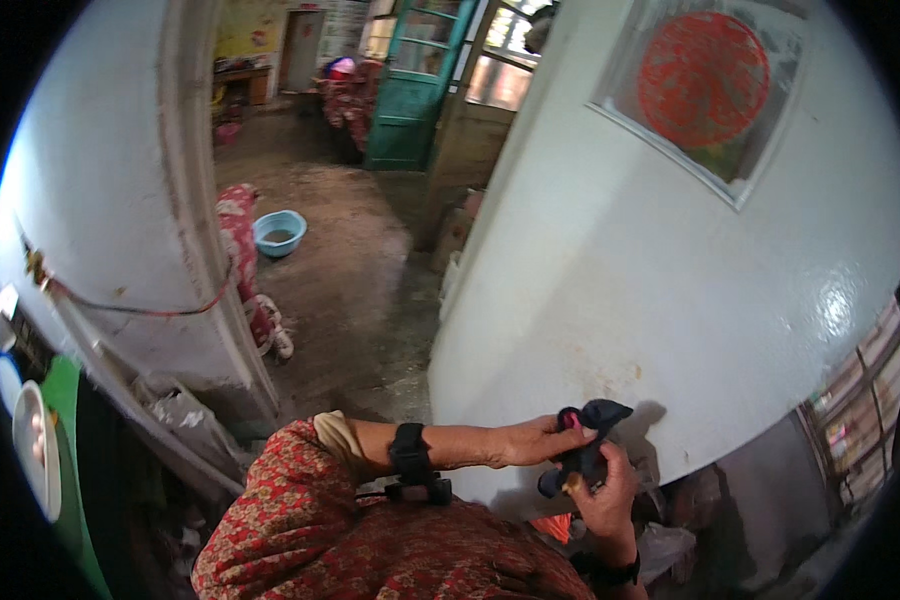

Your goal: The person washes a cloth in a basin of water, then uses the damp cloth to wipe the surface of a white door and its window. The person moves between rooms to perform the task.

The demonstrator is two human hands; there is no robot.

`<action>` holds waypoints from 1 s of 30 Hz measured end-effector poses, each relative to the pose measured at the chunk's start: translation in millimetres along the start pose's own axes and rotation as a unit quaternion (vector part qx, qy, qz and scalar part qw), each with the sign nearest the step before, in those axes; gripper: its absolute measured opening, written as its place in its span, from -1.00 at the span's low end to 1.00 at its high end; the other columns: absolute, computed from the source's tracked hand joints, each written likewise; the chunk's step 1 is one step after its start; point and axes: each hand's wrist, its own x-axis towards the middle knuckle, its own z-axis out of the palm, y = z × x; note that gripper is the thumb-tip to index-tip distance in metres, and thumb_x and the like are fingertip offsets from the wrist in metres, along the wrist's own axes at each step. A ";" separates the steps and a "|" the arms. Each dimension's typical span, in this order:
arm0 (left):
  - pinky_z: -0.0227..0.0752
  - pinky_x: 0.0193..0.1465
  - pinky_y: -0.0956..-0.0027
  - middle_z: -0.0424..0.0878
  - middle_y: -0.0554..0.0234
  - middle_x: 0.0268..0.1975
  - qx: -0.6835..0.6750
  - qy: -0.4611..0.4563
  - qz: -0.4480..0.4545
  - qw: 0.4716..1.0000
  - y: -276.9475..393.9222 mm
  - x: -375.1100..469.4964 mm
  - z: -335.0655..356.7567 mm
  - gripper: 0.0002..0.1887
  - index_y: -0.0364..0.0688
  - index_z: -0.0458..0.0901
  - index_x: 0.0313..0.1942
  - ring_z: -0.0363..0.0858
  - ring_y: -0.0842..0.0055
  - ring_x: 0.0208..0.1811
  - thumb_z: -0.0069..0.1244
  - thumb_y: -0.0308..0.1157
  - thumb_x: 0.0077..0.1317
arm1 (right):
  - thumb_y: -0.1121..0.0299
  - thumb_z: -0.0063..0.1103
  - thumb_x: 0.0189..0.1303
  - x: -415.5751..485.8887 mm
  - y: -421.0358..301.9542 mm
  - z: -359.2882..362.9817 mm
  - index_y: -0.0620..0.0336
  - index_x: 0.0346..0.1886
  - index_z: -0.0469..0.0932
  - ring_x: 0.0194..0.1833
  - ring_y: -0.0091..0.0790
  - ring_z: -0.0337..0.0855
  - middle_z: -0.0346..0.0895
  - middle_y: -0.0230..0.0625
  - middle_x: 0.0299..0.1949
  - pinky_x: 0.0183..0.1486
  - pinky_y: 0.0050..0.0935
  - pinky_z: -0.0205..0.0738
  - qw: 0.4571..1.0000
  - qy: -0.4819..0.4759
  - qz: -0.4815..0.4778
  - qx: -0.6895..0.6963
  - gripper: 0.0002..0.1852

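A bundle of dark fabric point(591, 442), perhaps socks or gloves, is held between my two hands in front of the white door point(630, 285). My left hand point(541, 441) reaches in from the left and grips its upper part, thumb on top. A bit of pink shows at a dark opening there. Below it, my right hand point(606, 487) pinches the lower part between thumb and fingers. Something small and yellowish-tan point(572, 484) shows by the right fingertips; what it is cannot be made out. Folds hide the bundle's full shape.
Left of the door, a doorway leads to a room with a light blue basin point(280, 232) on the floor. A person's patterned trouser leg point(241, 240) shows beside the frame. At lower left, a white bowl point(51, 450) stands on a green surface point(64, 390). A cable point(142, 310) crosses the wall.
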 end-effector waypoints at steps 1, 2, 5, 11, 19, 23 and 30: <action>0.36 -0.09 0.49 0.48 0.35 -0.24 0.005 0.004 -0.007 1.000 0.6 -3.3 1.6 -0.48 -0.25 0.47 -0.12 0.41 0.66 -0.22 -0.24 0.10 0.31 | 0.44 0.20 -0.08 1.2 3.1 3.4 0.23 -0.12 0.39 -0.33 -0.05 0.49 0.44 -0.11 -0.34 -0.26 -0.25 0.36 1.000 0.006 0.009 0.006 -0.62; 0.37 -0.16 0.52 0.48 0.34 -0.24 0.010 0.001 -0.015 1.000 0.4 -6.8 0.6 -0.46 -0.26 0.47 -0.12 0.43 0.66 -0.28 -0.25 0.10 0.31 | 0.49 0.11 -0.03 3.7 8.1 4.0 0.24 -0.22 0.43 -0.33 -0.01 0.47 0.43 -0.10 -0.34 -0.23 -0.25 0.36 0.999 -0.027 0.017 0.005 -0.76; 0.35 -0.21 0.51 0.49 0.34 -0.36 0.108 -0.001 -0.011 0.994 -0.6 -14.4 -9.6 -0.47 -0.29 0.50 -0.22 0.40 0.67 -0.32 -0.28 0.08 0.33 | 0.52 0.07 -0.01 6.5 23.4 11.7 0.26 -0.24 0.44 -0.32 0.02 0.47 0.42 -0.07 -0.35 -0.23 -0.25 0.36 0.999 -0.028 -0.006 0.030 -0.79; 0.22 0.09 0.40 0.46 0.17 -0.03 0.177 0.038 -0.005 0.983 11.6 -49.2 -35.0 -0.48 -0.40 0.28 0.13 0.34 0.56 0.00 -0.26 -0.11 0.38 | 0.45 0.02 0.18 1.3 44.6 22.0 0.33 -0.11 0.42 -0.17 -0.53 0.41 0.46 -0.36 -0.21 -0.12 -0.51 0.32 0.910 0.079 0.182 0.365 -0.77; 0.14 0.26 0.14 0.32 0.11 0.22 -0.458 -0.212 0.044 0.862 8.5 -48.3 -47.7 -0.14 -0.18 0.22 0.23 0.31 0.27 0.22 -0.43 0.36 0.17 | 0.34 -0.01 0.26 7.6 24.7 11.2 0.20 -0.03 0.39 -0.08 -0.45 0.46 0.44 -0.35 -0.10 -0.05 -0.44 0.40 0.730 0.141 0.285 0.605 -0.74; -0.01 0.30 0.00 0.25 0.06 0.25 -0.512 -0.167 0.040 0.841 -9.3 -26.9 -49.9 -0.09 -0.20 0.24 0.22 0.19 0.17 0.28 -0.50 0.41 0.14 | 0.34 -0.05 0.28 22.6 9.1 -3.7 0.18 0.02 0.35 -0.05 -0.45 0.45 0.42 -0.36 -0.05 -0.01 -0.44 0.38 0.846 0.125 0.217 0.470 -0.72; 0.15 0.26 0.15 0.36 0.09 0.18 -0.406 0.059 0.014 0.912 -4.2 -2.9 -28.1 -0.51 -0.19 0.27 0.18 0.31 0.28 0.20 -0.34 -0.08 0.37 | 0.27 -0.10 0.31 46.8 -16.0 -26.3 0.21 0.03 0.37 -0.04 -0.49 0.44 0.44 -0.39 -0.05 0.01 -0.46 0.36 0.790 0.144 0.177 0.569 -0.69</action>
